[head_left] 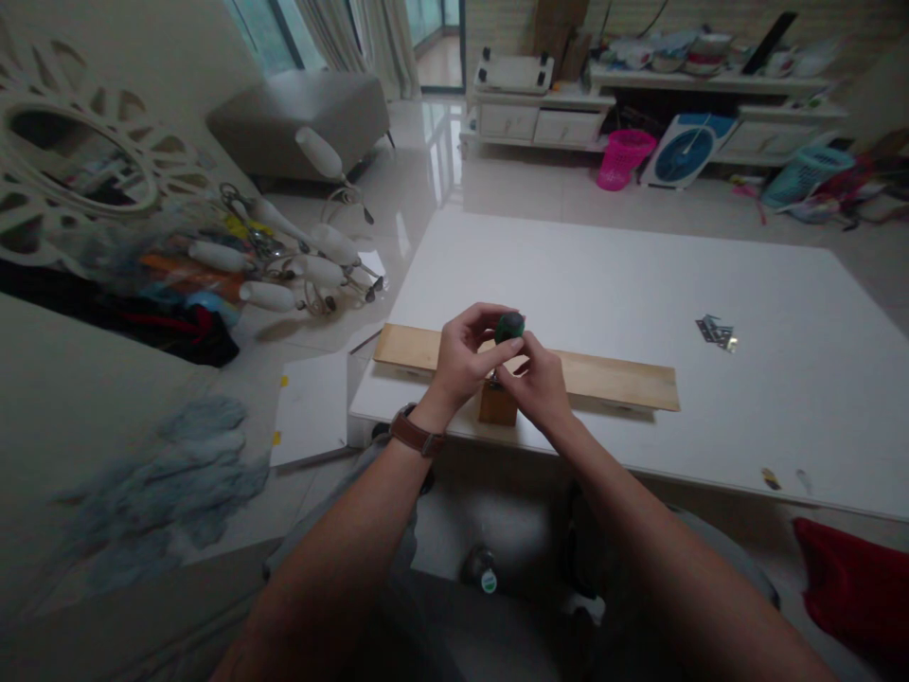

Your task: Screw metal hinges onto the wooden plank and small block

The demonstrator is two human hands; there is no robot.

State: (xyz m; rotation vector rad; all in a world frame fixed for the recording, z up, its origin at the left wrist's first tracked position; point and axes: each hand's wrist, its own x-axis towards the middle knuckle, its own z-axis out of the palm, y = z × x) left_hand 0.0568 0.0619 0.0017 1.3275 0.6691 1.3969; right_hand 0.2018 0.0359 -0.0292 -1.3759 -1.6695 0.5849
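A long wooden plank point(611, 377) lies across the near part of a white table point(639, 284). A small wooden block point(496, 407) stands at the plank's near edge. Above the block, both hands meet around a tool with a round dark green handle point(509, 327), held upright. My left hand point(465, 355), with a brown watch strap at the wrist, curls its fingers round the handle from the left. My right hand point(536, 379) grips lower, just above the block. The tool's tip is hidden by my fingers.
A small pile of metal hinges point(717, 332) lies at the table's right. A white sheet point(312, 407) and a chandelier point(298, 265) lie on the floor at left, by a sofa edge. A bottle point(483, 568) stands between my knees. Red cloth point(852, 578) is at right.
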